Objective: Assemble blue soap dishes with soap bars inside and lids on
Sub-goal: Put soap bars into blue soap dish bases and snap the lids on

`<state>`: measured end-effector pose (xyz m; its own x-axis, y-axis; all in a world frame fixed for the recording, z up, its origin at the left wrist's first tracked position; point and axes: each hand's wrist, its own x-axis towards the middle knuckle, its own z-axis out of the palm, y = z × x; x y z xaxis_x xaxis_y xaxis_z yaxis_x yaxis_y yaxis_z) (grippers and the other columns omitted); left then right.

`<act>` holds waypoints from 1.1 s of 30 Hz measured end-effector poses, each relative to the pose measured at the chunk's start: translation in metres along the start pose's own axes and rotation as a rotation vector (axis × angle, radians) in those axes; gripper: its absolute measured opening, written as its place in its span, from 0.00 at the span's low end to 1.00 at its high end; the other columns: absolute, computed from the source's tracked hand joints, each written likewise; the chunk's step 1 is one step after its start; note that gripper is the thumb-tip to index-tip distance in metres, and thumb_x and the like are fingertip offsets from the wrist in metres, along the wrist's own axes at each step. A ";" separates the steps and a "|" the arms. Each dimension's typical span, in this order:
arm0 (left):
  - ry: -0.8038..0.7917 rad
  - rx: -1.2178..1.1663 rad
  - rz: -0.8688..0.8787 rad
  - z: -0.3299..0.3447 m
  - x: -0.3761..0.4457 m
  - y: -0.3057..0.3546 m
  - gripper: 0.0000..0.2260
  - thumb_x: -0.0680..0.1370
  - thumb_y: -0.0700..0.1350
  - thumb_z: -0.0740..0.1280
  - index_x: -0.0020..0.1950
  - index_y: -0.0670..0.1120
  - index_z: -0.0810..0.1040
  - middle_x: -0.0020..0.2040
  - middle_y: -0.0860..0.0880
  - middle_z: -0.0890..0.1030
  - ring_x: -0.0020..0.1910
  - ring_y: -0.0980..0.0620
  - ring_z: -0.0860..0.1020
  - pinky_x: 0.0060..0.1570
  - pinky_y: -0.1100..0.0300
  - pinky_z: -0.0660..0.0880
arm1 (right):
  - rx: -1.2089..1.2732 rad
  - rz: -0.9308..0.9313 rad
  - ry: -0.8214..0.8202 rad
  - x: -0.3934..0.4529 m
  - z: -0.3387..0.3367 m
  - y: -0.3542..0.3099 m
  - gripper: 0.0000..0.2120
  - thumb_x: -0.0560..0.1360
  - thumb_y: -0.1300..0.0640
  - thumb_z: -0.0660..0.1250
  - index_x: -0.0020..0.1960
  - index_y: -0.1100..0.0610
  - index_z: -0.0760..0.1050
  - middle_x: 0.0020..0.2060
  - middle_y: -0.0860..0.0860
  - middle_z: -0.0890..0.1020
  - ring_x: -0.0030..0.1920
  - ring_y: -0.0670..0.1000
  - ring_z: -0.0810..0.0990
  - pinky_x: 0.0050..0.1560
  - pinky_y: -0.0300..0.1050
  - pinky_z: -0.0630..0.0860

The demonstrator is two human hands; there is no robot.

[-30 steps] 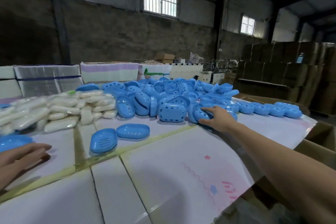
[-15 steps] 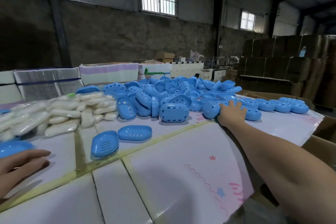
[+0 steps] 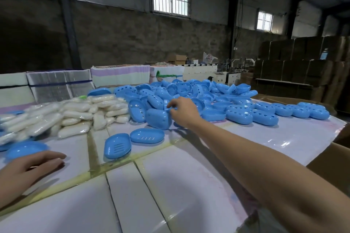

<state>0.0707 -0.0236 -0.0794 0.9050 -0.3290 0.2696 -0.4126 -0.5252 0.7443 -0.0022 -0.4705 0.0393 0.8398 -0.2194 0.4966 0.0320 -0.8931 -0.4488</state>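
Observation:
A big heap of blue soap dish parts (image 3: 191,91) covers the far middle of the table. My right hand (image 3: 182,112) reaches into its front edge and pinches the rim of a perforated blue dish part (image 3: 158,121), which stands tilted on the table. Two blue slotted inner trays (image 3: 117,145) (image 3: 146,136) lie side by side in front of it. Wrapped white soap bars (image 3: 75,115) are piled at the left. My left hand (image 3: 28,168) rests flat on the table, fingers straight, just below a blue lid (image 3: 26,149).
A row of closed blue dishes (image 3: 265,114) runs along the right of the heap. The table (image 3: 170,185) is made of white taped cartons. An open cardboard box (image 3: 333,157) sits at its right edge. Stacks of flat packaging (image 3: 119,75) stand behind.
My right hand has moved left, from the right part of the heap to the perforated dish part at its front, which now stands tilted. The left hand has stayed put.

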 end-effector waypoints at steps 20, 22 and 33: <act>0.187 0.039 -0.080 -0.002 -0.033 0.084 0.08 0.77 0.43 0.70 0.40 0.50 0.86 0.39 0.52 0.85 0.42 0.51 0.83 0.53 0.46 0.80 | 0.371 -0.410 -0.393 -0.057 0.143 -0.188 0.08 0.71 0.55 0.66 0.45 0.46 0.83 0.39 0.43 0.82 0.42 0.45 0.79 0.47 0.43 0.76; 0.263 0.126 -0.080 -0.005 -0.030 0.081 0.08 0.77 0.44 0.69 0.40 0.53 0.84 0.40 0.58 0.85 0.45 0.57 0.82 0.53 0.52 0.79 | 0.341 -0.431 -0.419 -0.056 0.143 -0.183 0.09 0.71 0.56 0.66 0.48 0.46 0.83 0.39 0.42 0.82 0.42 0.43 0.78 0.46 0.40 0.73; 0.211 0.480 -0.201 -0.016 -0.022 0.061 0.13 0.78 0.59 0.65 0.47 0.50 0.79 0.50 0.49 0.82 0.53 0.48 0.77 0.52 0.50 0.74 | 0.340 -0.422 -0.430 -0.058 0.142 -0.182 0.09 0.73 0.57 0.66 0.47 0.45 0.82 0.41 0.43 0.83 0.43 0.42 0.79 0.48 0.39 0.74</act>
<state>0.0276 -0.0353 -0.0302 0.9513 -0.0475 0.3046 -0.1863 -0.8759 0.4450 0.0201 -0.2395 -0.0131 0.8565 0.3577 0.3722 0.5121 -0.6800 -0.5247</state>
